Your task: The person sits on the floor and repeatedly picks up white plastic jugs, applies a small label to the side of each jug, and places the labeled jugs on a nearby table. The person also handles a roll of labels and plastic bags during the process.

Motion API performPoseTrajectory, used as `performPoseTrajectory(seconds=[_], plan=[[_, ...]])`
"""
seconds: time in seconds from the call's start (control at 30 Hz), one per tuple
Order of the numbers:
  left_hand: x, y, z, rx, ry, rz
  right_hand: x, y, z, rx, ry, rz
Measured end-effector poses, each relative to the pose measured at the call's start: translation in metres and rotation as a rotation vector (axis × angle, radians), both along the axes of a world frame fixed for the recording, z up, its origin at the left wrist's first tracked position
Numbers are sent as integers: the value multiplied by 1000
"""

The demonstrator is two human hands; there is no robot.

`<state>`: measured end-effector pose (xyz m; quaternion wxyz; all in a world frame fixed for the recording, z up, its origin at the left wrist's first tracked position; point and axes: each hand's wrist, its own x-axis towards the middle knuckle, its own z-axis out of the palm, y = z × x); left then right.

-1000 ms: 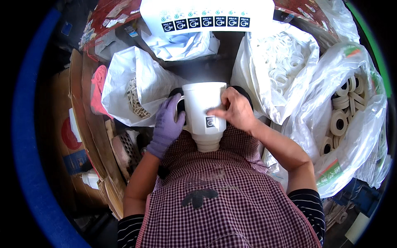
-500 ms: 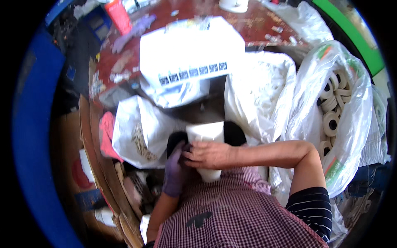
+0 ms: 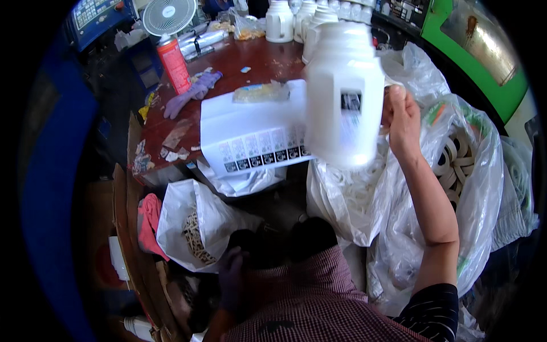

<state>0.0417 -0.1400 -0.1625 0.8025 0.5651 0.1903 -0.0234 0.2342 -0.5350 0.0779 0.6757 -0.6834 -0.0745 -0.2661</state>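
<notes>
A white plastic jug (image 3: pixel 342 122) hangs upright in the air over the front right of the table, slightly blurred. My bare right hand (image 3: pixel 403 122) is closed on its handle at the right side. A small dark sticker shows on the jug's wall. My left hand (image 3: pixel 230 273), in a purple glove, lies low beside my lap in shadow; its fingers do not show clearly. Behind and left of the jug, a white sheet of labels (image 3: pixel 219 122) lies over the table's front edge, with a clear packet (image 3: pixel 259 93) on it.
On the dark red table (image 3: pixel 256 57) stand a red spray can (image 3: pixel 174 65), a purple glove (image 3: pixel 196 93) and several white jugs (image 3: pixel 279 23) at the back. Below are an open white bag (image 3: pixel 176 216) at left, a bag of white rings (image 3: pixel 356 194) and a clear bag of cream rings (image 3: pixel 484 171) at right.
My right hand has lifted from my lap up and right to the table, carrying the white jug by its handle. The left hand stays low, off the jug. The view has tilted up.
</notes>
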Motion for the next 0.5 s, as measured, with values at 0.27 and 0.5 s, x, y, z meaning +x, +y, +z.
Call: performPoseTrajectory(seconds=[0.27,0.5], plan=[[2,-5,-11,74,100,-209,194,-48,-30,-437,-119,-573],[4,12,7,-217,135,-182,349,-97,-70,-782,128,-493]])
